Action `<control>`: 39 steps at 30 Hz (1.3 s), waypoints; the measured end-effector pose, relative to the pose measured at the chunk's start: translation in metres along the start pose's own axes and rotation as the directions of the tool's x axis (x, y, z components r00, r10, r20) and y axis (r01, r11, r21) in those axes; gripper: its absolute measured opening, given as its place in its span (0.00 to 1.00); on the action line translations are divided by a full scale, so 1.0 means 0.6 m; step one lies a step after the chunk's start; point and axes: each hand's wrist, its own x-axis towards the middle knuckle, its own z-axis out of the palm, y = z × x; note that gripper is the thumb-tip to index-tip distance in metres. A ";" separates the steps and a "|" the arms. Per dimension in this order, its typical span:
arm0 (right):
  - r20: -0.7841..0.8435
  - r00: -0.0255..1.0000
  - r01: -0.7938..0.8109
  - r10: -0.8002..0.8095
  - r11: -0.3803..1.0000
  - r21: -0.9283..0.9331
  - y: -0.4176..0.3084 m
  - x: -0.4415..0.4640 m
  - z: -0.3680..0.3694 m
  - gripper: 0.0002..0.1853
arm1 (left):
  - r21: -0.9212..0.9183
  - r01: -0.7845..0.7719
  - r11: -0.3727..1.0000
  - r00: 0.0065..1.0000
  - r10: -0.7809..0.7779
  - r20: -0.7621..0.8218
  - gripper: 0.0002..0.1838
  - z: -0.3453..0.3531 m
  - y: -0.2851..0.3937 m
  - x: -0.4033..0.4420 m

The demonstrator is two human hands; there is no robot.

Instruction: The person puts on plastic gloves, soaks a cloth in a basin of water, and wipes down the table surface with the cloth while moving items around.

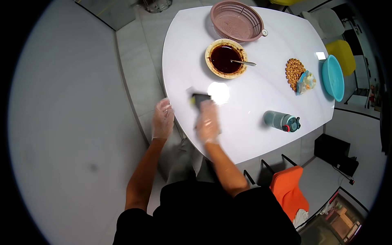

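Note:
My right hand (208, 122), in a clear plastic glove, is over the left part of the white table (245, 134). Its fingers press on a dark, flat pad with a yellow edge, which looks like a scouring sponge (200, 98); both are smeared by motion. My left hand (163, 119), gloved the same way, hovers by the table's left edge with fingers loosely extended and nothing in it. Beyond the sponge stands a cream bowl (210, 67) of dark brown liquid, stained round the rim. A metal spoon (244, 63) leans in it, handle pointing right.
A pink plastic basket (237, 36) stands at the far edge. Rightward lie a teal bottle (281, 121) on its side, a wooden bead mat (294, 72) and a crumpled plastic packet (306, 82). A blue basin (333, 77) sits at the right edge; an orange chair (287, 185) is below it.

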 end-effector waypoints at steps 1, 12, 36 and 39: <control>0.066 0.992 0.103 -0.106 0.994 0.048 -0.041 -0.028 0.008 0.30 | -0.035 -0.060 0.998 0.998 0.061 0.014 0.27 0.009 0.007 0.010; 0.022 0.997 -0.066 0.070 0.988 -0.143 0.131 0.004 -0.136 0.33 | -0.123 0.348 0.930 0.920 -0.312 0.237 0.34 0.159 0.148 0.196; -0.166 0.919 -0.379 0.358 0.918 -0.119 0.152 -0.059 -0.154 0.33 | 0.028 0.429 0.903 0.786 -0.389 0.481 0.38 0.236 0.198 0.313; -0.177 0.918 -0.377 0.355 0.920 -0.110 0.144 -0.055 -0.161 0.31 | 0.019 0.441 0.897 0.760 -0.385 0.523 0.42 0.260 0.192 0.318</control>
